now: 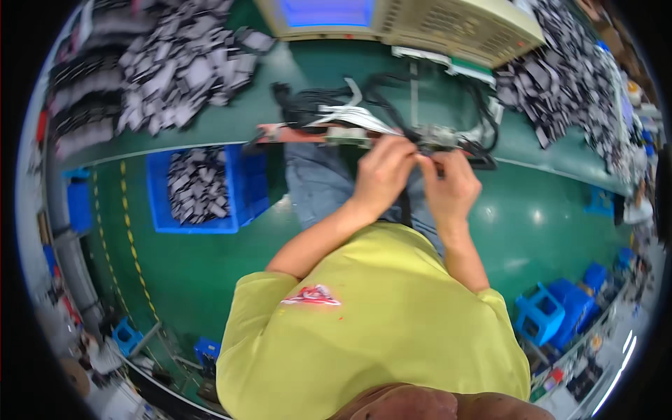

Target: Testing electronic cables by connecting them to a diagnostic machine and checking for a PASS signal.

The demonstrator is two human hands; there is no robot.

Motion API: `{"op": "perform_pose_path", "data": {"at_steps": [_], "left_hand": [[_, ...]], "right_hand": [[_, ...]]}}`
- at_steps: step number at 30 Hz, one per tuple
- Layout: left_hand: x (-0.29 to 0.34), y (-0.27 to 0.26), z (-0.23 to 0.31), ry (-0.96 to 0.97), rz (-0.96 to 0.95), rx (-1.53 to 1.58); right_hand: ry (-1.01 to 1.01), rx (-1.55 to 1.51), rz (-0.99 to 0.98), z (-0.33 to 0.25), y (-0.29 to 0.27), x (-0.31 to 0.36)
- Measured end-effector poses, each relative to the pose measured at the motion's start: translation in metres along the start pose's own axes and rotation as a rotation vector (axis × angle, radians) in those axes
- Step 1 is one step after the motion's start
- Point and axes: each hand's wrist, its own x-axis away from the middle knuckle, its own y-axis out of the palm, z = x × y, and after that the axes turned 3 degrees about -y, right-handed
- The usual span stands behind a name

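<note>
At the bench's front edge my left hand (382,175) and my right hand (452,185) come together, fingertips nearly touching. Both are closed in a pinch. What lies between the fingers is mostly hidden; only something small and dark shows there. Just beyond my fingertips is a small metal fixture (437,134) on the bench edge. White leads (357,115) and a bundle of black cables (308,108) lie to the left of it, behind a reddish strip (283,133) along the edge. Another black cable (490,115) loops round to the right of the fixture.
A beige instrument (448,28) with a lit blue screen stands at the back. Heaps of small black-and-white flat pieces lie left (185,70) and right (560,84). A blue bin (246,189) of similar pieces sits lower left. Blue stools (539,313) stand at right.
</note>
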Motion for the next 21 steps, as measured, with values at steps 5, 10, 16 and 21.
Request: {"op": "perform_pose_path", "data": {"at_steps": [5, 10, 16, 21], "left_hand": [[0.004, -0.051, 0.029, 0.056, -0.106, 0.088], [-0.04, -0.188, -0.005, 0.099, 0.343, -0.457], [-0.051, -0.343, -0.117, -0.115, 0.253, -0.923], [-0.059, -0.35, -0.116, -0.092, 0.089, -0.944]], "right_hand": [[-0.03, -0.099, -0.123, -0.006, -0.026, 0.004], [-0.047, -0.167, -0.016, 0.001, -0.031, 0.024], [-0.057, -0.187, 0.035, -0.006, -0.021, 0.029], [-0.01, -0.23, -0.013, -0.009, -0.015, 0.032]]}}
